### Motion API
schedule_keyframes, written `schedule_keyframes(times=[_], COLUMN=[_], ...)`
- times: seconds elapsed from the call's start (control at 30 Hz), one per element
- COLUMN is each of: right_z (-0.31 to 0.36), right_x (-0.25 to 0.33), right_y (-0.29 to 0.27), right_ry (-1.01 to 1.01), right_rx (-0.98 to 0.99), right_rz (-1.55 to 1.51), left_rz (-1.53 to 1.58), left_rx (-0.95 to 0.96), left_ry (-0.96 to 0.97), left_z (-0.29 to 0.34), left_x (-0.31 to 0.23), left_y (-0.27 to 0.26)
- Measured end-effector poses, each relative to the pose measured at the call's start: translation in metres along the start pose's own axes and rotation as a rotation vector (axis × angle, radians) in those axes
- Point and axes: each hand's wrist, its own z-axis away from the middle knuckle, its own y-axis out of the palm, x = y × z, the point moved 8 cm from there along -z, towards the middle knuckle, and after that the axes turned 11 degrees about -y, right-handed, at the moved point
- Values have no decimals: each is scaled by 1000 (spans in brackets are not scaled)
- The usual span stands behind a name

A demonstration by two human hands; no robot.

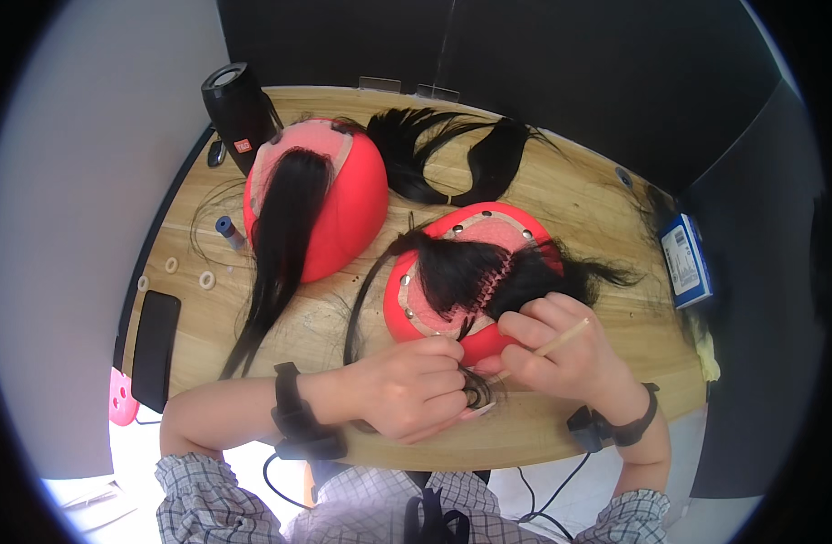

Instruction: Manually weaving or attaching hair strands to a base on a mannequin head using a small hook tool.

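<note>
In front of me a red head-shaped block (395,313) carries a pink mesh wig cap (497,231), its pale edging pinned down with round metal pins. Black hair (457,272) on the cap is split by a line of knots. At the block's near edge, my left hand (416,385) is closed on a strand of black hair (476,392), loose ends curling below the fingers. My right hand (561,349), close beside it, pinches a thin tool with a light wooden handle (564,337). Fingers hide the tool's tip.
A second red block (357,204) with hair stands at left, before a black cylindrical speaker (242,113). A black hair bundle (497,163) lies behind. A phone-like black slab (155,349), small rings (207,280) and a blue spool (228,231) are left; a blue box (686,261) is right.
</note>
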Motion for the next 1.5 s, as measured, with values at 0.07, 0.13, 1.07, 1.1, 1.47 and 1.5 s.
schedule_keyframes(times=[0.07,0.13,1.07,1.1,1.47,1.5], right_z=[3,9,-11,-11,-13,-13], right_x=[-1,-5,-11,-11,-9,-9], right_y=[-1,0,-4,-4,-3,-2], right_ry=[9,63,82,80,32,24], right_rx=[14,31,24,26,67,79], right_rz=[1,-14,59,59,115,111], left_rz=[-2,-15,5,8,23,19], left_rx=[10,22,-20,-16,-22,-20], left_ry=[1,-3,4,5,6,9], left_z=[0,-1,0,0,1,0], left_x=[0,-1,-1,-1,-1,-1], left_y=[1,1,-2,-2,-1,-2])
